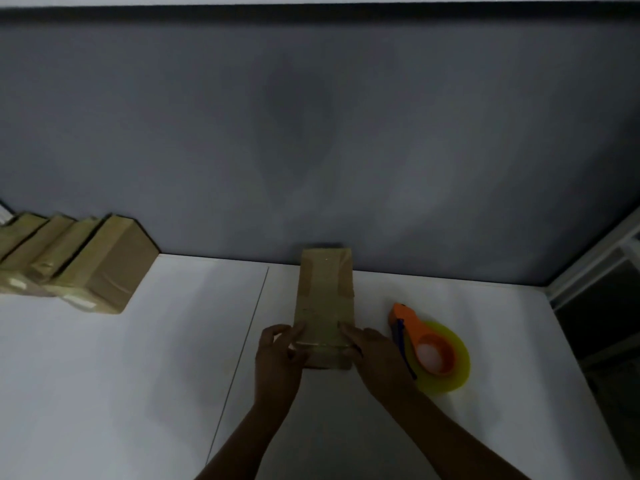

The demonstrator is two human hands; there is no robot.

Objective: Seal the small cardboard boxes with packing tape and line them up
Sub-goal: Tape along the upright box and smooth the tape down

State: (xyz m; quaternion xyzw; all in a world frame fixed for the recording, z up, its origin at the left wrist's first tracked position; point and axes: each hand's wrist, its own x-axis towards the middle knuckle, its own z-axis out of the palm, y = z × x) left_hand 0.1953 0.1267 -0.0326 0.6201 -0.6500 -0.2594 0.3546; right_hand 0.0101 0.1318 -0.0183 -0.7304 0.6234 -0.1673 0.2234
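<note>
No text, brand or number can be read. Pale labels [80, 303] on the cardboard boxes [107, 261] at the counter's left are too blurred to make out.

White flat tabletop [104, 375], crossed by one thin dark seam [245, 341], abuts a plain grey back wall [311, 133]; pale metal frame [595, 252] stands at far right.
</note>
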